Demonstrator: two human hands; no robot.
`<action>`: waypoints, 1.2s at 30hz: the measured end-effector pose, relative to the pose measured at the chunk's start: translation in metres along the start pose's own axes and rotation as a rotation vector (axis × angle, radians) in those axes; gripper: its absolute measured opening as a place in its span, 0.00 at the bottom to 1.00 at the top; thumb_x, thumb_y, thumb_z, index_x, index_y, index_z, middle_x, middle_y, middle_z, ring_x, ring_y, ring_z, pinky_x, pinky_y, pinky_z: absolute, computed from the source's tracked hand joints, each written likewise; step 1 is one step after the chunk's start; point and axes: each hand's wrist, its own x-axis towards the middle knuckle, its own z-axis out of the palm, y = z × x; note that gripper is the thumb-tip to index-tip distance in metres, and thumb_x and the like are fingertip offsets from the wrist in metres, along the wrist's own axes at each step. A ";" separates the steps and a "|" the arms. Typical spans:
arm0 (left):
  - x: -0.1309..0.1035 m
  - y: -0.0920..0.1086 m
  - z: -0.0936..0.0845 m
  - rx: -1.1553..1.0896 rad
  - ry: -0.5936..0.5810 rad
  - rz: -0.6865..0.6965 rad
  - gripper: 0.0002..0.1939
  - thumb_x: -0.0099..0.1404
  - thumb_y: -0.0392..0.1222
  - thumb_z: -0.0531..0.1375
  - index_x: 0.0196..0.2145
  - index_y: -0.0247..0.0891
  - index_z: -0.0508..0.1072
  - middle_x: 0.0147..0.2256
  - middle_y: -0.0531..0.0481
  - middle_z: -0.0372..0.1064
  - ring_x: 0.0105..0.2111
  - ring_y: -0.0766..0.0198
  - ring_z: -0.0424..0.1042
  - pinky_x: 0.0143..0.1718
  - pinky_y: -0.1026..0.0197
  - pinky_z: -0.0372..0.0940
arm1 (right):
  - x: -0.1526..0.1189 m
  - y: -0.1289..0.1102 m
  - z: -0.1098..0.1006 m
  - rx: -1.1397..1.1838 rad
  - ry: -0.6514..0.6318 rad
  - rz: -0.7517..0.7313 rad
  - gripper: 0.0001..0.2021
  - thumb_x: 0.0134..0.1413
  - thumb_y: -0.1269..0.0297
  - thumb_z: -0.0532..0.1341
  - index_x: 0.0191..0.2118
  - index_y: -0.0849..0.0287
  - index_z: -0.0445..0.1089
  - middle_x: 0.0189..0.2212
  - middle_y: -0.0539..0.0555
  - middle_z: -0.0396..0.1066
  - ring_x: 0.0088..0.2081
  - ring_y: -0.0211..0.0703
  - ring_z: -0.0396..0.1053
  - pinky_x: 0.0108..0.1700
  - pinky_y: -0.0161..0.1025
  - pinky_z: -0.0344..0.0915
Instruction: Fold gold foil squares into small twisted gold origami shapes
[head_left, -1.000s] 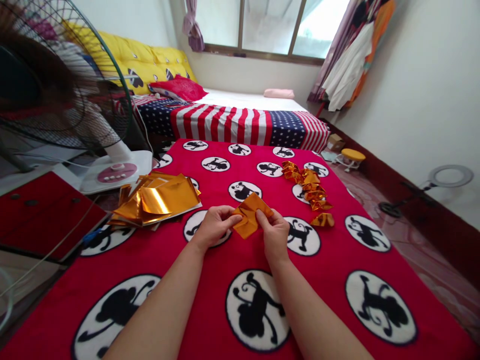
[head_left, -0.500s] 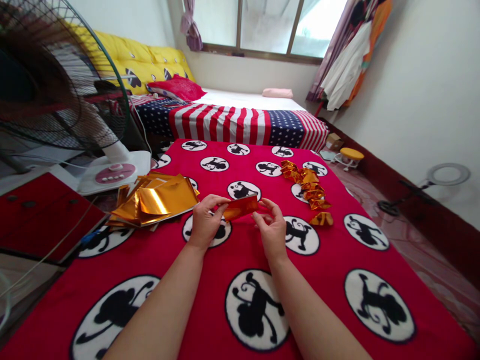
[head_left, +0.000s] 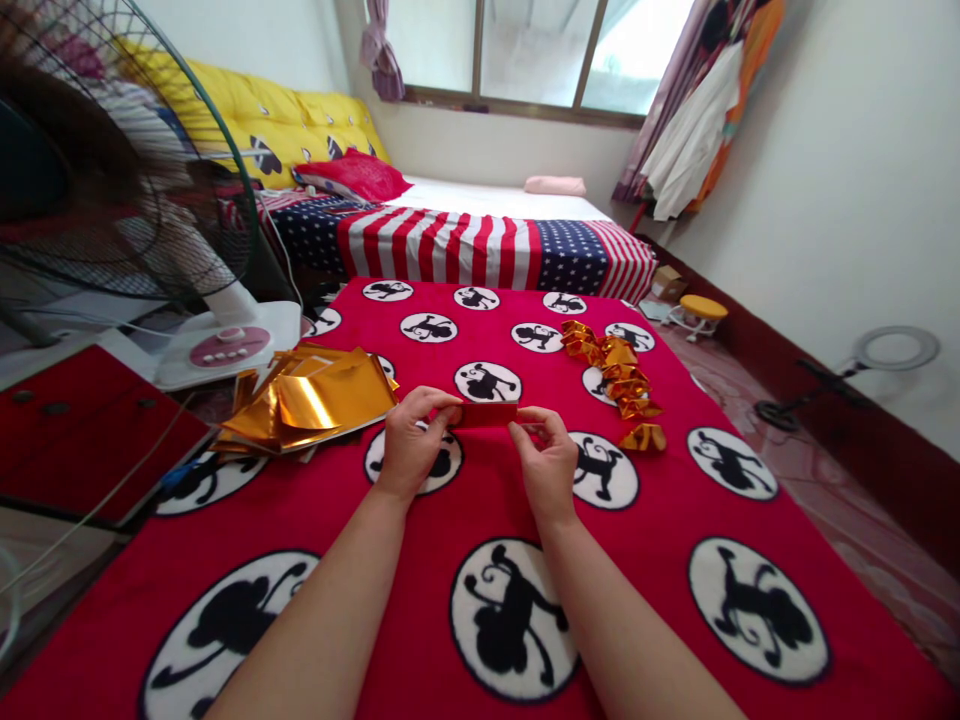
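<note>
Folded foil strip (head_left: 487,414) lies level between the two hands, over the middle of the red surface. In the head view, a loose stack of gold foil sheets (head_left: 330,392) spreads just left of the left hand (head_left: 412,440), with a white fan base (head_left: 217,345) behind it. A row of folded gold pieces (head_left: 621,378) runs along the right side, far of the right hand (head_left: 546,455). The surface (head_left: 420,580) wears a red cloth with black figures in white rounds. Beyond it stands a bed (head_left: 480,245) draped in stars and stripes, below a window (head_left: 532,55); a yellow-topped stool (head_left: 703,308) is on the floor at far right. The left grip is pinched together on the strip's left end; the right thumb and forefinger touch its right end, though whether they clamp it I cannot tell.
</note>
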 end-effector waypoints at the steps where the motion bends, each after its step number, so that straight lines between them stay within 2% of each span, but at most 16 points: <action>1: 0.000 0.001 0.000 0.001 0.005 0.005 0.06 0.65 0.40 0.59 0.35 0.39 0.77 0.35 0.49 0.73 0.37 0.64 0.72 0.39 0.63 0.66 | 0.000 0.000 0.000 -0.004 0.005 0.005 0.07 0.54 0.62 0.63 0.38 0.58 0.71 0.36 0.53 0.73 0.35 0.40 0.71 0.39 0.38 0.69; 8: 0.000 0.005 0.000 -0.008 0.003 0.068 0.05 0.65 0.39 0.60 0.34 0.40 0.77 0.36 0.49 0.72 0.39 0.63 0.72 0.44 0.61 0.67 | -0.001 0.000 0.001 0.051 0.029 0.040 0.07 0.52 0.61 0.64 0.35 0.58 0.70 0.31 0.52 0.73 0.33 0.41 0.71 0.36 0.36 0.67; 11: 0.000 0.006 0.000 -0.007 -0.027 0.077 0.05 0.64 0.37 0.60 0.37 0.40 0.76 0.38 0.49 0.73 0.42 0.62 0.72 0.47 0.60 0.67 | -0.001 0.001 0.002 0.074 0.025 0.065 0.08 0.51 0.60 0.65 0.34 0.58 0.70 0.29 0.51 0.73 0.32 0.40 0.71 0.34 0.36 0.67; 17: 0.001 0.008 0.002 0.013 -0.066 0.098 0.14 0.59 0.31 0.61 0.43 0.41 0.74 0.45 0.47 0.71 0.48 0.59 0.71 0.53 0.55 0.66 | 0.000 0.005 0.002 0.071 0.039 0.052 0.07 0.51 0.61 0.65 0.33 0.58 0.71 0.29 0.51 0.72 0.32 0.40 0.70 0.34 0.36 0.67; 27: -0.002 -0.001 0.005 -0.069 -0.046 0.045 0.07 0.60 0.31 0.60 0.37 0.39 0.72 0.51 0.44 0.65 0.52 0.57 0.68 0.54 0.53 0.66 | 0.002 0.010 0.002 0.108 0.039 0.095 0.06 0.50 0.62 0.66 0.32 0.58 0.72 0.28 0.50 0.73 0.31 0.41 0.71 0.35 0.37 0.67; 32: -0.001 0.002 0.005 -0.034 -0.046 0.063 0.06 0.60 0.32 0.61 0.36 0.39 0.74 0.49 0.44 0.66 0.51 0.57 0.69 0.52 0.54 0.68 | 0.001 0.011 0.001 0.093 0.023 0.098 0.06 0.50 0.63 0.66 0.33 0.58 0.72 0.29 0.51 0.74 0.33 0.41 0.71 0.37 0.38 0.68; 36: 0.000 0.002 0.006 -0.004 -0.044 0.077 0.05 0.60 0.31 0.61 0.33 0.38 0.77 0.48 0.45 0.66 0.43 0.62 0.72 0.49 0.56 0.68 | 0.001 0.008 0.001 0.080 0.004 0.091 0.06 0.51 0.64 0.65 0.35 0.59 0.72 0.31 0.52 0.73 0.34 0.42 0.72 0.38 0.39 0.69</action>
